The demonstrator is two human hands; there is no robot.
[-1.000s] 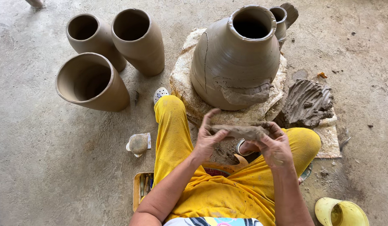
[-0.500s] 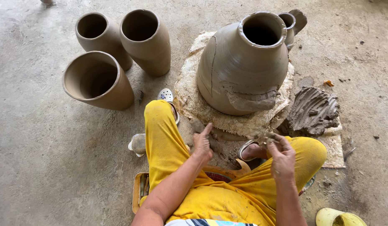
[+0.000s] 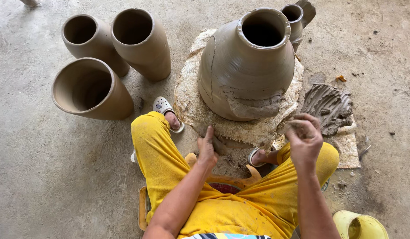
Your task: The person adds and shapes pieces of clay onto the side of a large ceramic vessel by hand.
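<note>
A large unfired clay pot (image 3: 247, 66) stands on a coarse sack mat (image 3: 191, 102) in front of my knees; a fresh clay patch is smeared low on its near side. My left hand (image 3: 207, 148) rests edge-on at the mat's front rim, fingers straight and together, with nothing in it. My right hand (image 3: 304, 135) is raised over my right knee, its fingers curled around a small bit of grey clay (image 3: 295, 124). A heap of wet clay (image 3: 326, 106) lies just beyond that hand.
Three open clay cylinders (image 3: 141, 42) stand and lean at the left. A small pot (image 3: 293, 17) sits behind the large one. A yellow bucket (image 3: 360, 225) is at the bottom right. I sit on a low wooden stool (image 3: 231, 181), on a concrete floor.
One second ago both hands held a roll of clay together below the pot. They have parted: the left dropped to the mat's edge and the right lifted to the right.
</note>
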